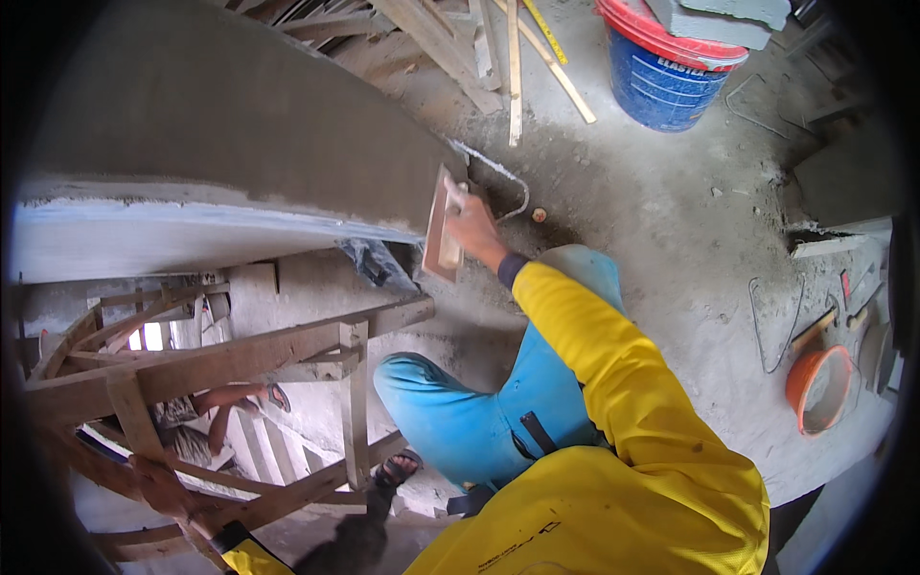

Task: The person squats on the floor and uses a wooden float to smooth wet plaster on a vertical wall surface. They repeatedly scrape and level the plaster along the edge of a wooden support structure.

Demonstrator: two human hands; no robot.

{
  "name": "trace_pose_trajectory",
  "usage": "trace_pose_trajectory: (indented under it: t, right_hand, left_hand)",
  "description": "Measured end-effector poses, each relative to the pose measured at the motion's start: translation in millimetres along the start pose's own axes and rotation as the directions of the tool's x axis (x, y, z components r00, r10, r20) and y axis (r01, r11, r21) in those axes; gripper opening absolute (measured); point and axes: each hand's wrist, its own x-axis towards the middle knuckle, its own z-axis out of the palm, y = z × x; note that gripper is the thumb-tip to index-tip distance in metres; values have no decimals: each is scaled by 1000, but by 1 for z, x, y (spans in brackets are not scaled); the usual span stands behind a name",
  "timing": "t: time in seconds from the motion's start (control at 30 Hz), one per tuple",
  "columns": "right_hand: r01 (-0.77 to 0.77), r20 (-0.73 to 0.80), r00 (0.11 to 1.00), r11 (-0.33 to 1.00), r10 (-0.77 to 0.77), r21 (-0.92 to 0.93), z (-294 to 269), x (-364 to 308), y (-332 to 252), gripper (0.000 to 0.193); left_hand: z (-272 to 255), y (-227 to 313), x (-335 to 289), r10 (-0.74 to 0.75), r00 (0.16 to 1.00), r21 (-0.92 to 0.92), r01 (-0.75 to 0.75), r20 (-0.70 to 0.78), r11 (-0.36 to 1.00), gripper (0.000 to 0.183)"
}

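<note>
My right hand (472, 226) is closed on the handle of a wooden plastering float (440, 230). The float's flat face is against the right end of a smooth grey plastered surface (249, 125), whose lower edge is paler. At the lower left, my left hand (165, 491) is wrapped around a post (134, 414) of a wooden frame; its fingers are partly in shadow. A dark plastic sheet (376, 264) hangs just under the plastered edge, near the float. Beside my right hand a bent metal rod (503, 172) lies along the plaster's end.
A long beam (240, 359) crosses the stairwell at left. Below it, another person's leg (218, 422) shows by the steps. On the dusty floor stand a blue bucket (661, 91) with blocks on its red lid and an orange bucket (820, 388). Wood strips (516, 72) lie ahead.
</note>
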Motion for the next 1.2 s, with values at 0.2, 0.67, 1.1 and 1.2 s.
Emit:
trace_pose_trajectory:
  t: [0.2,0.67,1.1,1.2]
  right_hand:
    - [32,-69,997,984,-45,-176,-7,16,-43,59]
    - [-8,25,1000,1000,8,-8,-9,24,-9,61]
    - [87,-66,994,996,-84,38,13,39,32,58]
    - [185,-58,981,982,-183,38,9,39,-6,57]
  left_hand:
    - [-12,37,-24,-193,980,16,194,-37,981,72]
    - [-25,35,-22,-20,999,27,21,-28,999,76]
    - [-15,16,-7,-78,997,114,77,0,990,69]
    - [-17,12,-19,13,997,190,2,-78,982,70]
